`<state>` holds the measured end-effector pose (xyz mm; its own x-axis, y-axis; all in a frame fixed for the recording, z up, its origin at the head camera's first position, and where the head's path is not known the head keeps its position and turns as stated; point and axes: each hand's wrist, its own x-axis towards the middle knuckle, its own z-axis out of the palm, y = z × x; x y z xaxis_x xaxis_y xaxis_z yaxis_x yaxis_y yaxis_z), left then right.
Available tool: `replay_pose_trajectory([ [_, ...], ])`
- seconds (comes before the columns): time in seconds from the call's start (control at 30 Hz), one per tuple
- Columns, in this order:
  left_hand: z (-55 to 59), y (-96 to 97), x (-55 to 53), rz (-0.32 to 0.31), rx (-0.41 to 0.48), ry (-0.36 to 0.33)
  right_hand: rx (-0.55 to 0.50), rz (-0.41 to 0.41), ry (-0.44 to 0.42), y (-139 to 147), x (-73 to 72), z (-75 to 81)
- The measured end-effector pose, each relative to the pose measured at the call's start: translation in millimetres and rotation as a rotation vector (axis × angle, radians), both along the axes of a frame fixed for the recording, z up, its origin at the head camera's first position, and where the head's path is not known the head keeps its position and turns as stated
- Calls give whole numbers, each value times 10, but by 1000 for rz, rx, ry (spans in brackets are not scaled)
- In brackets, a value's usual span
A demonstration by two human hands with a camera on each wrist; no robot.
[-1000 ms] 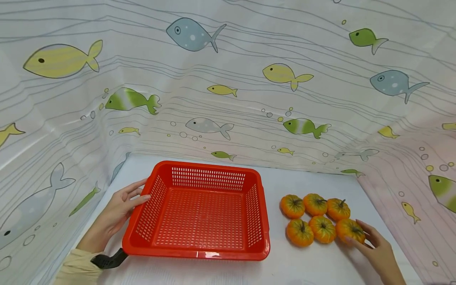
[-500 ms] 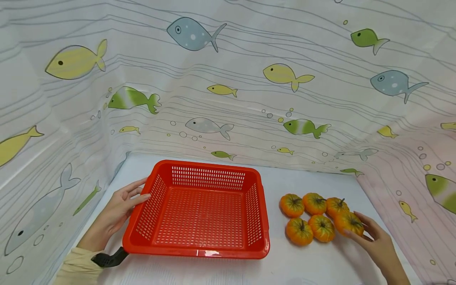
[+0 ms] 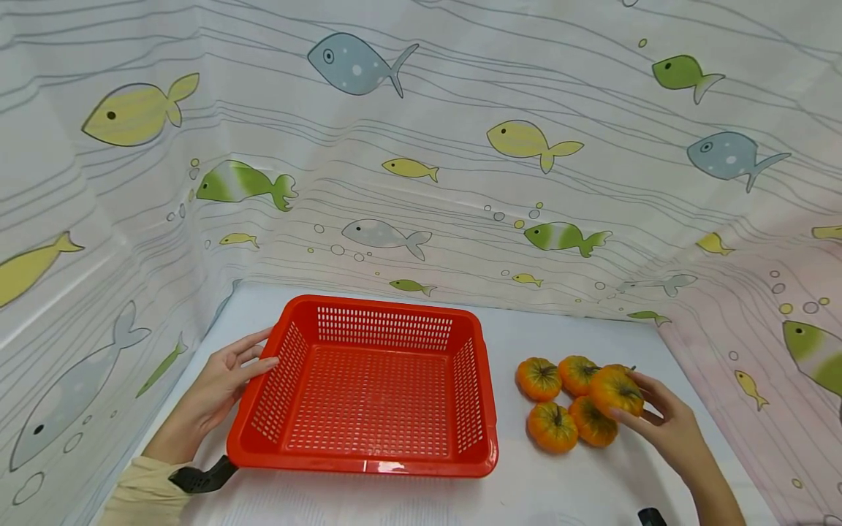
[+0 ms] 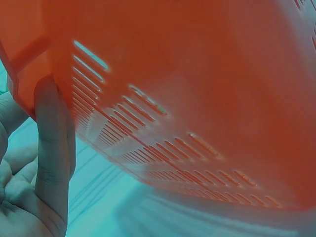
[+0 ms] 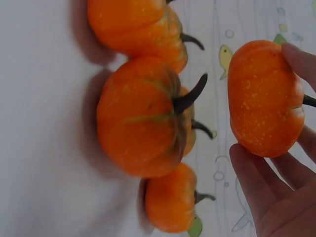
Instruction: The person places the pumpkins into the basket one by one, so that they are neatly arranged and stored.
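A red plastic basket (image 3: pixel 316 464) with slotted walls stands left of centre in the head view. My left hand (image 3: pixel 222 383) grips its left rim, thumb over the edge; in the left wrist view, fingers (image 4: pixel 52 148) lie against the outer wall (image 4: pixel 197 64). On the right, my right hand (image 3: pixel 677 424) holds a small orange pumpkin (image 3: pixel 616 391) between thumb and fingertips. The right wrist view has this pumpkin (image 5: pixel 266 101) raised off the table, its dark stem toward the palm. Several similar pumpkins (image 3: pixel 552 428) sit grouped beneath and left of it, one mostly hidden behind it.
The white table (image 3: pixel 513 489) is bounded at the back and sides by a fish-printed sheet (image 3: pixel 460 197). Black straps show near the left wrist (image 3: pixel 204 478) and at the lower right edge (image 3: pixel 651 516).
My right hand has lifted the pumpkin from the front right of the group and carried it left, over its neighbours. The left hand and basket have stayed put.
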<state>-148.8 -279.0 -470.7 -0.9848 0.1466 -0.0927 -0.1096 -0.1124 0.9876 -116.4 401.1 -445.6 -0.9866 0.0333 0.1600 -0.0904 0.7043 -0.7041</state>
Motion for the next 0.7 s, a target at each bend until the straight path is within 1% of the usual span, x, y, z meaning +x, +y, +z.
replay_pose_trajectory([
  [0.1,-4,-4,0,-4,3,7,7,40,22,-103,-41,52],
  [0.37,-11,-4,-4,2,-3,3,18,140,40,-298,-172,179],
  [0.7,-28,-14,-3,-6,8,13,21,256,-9,-512,-300,294],
])
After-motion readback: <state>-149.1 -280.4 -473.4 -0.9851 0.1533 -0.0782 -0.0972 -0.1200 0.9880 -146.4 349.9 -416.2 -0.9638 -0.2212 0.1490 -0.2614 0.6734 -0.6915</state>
